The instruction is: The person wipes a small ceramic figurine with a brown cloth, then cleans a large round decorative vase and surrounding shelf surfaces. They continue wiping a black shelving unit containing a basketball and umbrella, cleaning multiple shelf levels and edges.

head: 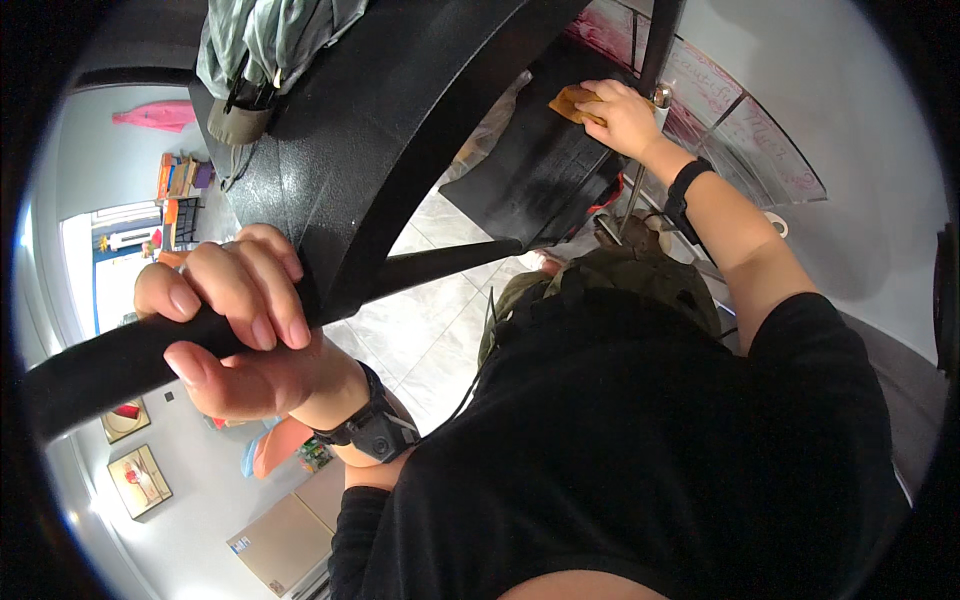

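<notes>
My left hand point(247, 330) is wrapped round a black metal bar point(105, 379), thumb below and fingers over the top. At the upper right, my right hand point(622, 120) presses a folded yellow-brown cloth point(574, 105) onto a black panel point(517, 180), its fingers spread over the cloth. A black wristband is on each wrist, and the left one carries a small dark device point(382, 442). Between the hands runs a black frame bar point(442, 270), joined to a wide black textured board point(322, 142).
A grey-green folded umbrella point(240, 120) lies on the board's far end. Crumpled clear plastic point(491, 135) hangs beside the panel. Decorated clear panels with red lettering point(742, 120) stand along the wall at right. A flat cardboard box point(281, 544) is at lower left.
</notes>
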{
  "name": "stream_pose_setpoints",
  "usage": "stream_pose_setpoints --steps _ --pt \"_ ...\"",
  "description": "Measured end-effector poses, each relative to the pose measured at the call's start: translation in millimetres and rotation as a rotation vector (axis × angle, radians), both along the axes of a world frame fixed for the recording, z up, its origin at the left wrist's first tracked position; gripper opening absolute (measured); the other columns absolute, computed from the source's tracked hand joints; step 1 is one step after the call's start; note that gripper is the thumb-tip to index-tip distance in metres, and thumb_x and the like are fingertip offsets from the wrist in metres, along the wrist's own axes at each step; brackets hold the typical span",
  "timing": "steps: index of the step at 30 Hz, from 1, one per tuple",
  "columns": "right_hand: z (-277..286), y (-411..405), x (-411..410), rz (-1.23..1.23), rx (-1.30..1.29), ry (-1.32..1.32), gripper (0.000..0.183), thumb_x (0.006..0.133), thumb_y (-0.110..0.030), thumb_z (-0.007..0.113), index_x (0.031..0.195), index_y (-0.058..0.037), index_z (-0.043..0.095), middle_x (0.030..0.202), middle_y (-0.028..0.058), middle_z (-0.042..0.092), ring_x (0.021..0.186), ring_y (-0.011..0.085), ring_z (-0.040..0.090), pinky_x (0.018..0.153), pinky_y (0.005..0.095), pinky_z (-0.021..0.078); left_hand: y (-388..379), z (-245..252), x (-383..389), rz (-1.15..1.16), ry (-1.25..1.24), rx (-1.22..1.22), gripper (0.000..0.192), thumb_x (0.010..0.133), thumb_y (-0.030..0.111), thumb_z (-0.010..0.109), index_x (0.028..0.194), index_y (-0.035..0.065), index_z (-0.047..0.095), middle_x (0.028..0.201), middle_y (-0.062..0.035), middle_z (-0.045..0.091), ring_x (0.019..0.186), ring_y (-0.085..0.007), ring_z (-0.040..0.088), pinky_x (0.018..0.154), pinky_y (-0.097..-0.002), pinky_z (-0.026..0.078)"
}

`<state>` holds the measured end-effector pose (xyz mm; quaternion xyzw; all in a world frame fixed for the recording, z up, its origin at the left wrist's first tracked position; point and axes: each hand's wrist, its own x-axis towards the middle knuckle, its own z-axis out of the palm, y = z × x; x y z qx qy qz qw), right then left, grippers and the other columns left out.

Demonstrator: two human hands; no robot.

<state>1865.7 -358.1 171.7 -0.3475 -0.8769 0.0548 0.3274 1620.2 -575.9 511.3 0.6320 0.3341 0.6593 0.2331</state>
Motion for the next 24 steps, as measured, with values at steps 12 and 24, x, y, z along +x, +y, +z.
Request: stream_pose_setpoints --steps 12,24 --pt "15 -128 -86 0.708 -0.22 0.133 0.015 0.072 -0.011 0.067 0.087 -0.0122 0.069 0.115 0.0069 0.058 0.099 0.027 0.054 0.089 0.0432 0.0443 -1 2 4 0.052 -0.014 -0.013 0.023 0.094 0.034 0.045 0.097 0.011 0.048 0.056 0.0015 0.046 0.036 -0.0092 0.041 0.056 -0.0315 0.037" --pt "12 -37 0 0.271 -0.076 0.132 0.03 0.073 -0.017 0.069 0.103 -0.0164 0.069 0.123 0.0053 0.059 0.112 0.0289 0.055 0.094 0.0434 0.0424 5 5 6 -0.017 0.072 -0.009 0.025 0.094 0.034 0.041 0.101 0.0126 0.05 0.057 0.0033 0.043 0.037 -0.0088 0.04 0.056 -0.0316 0.037"
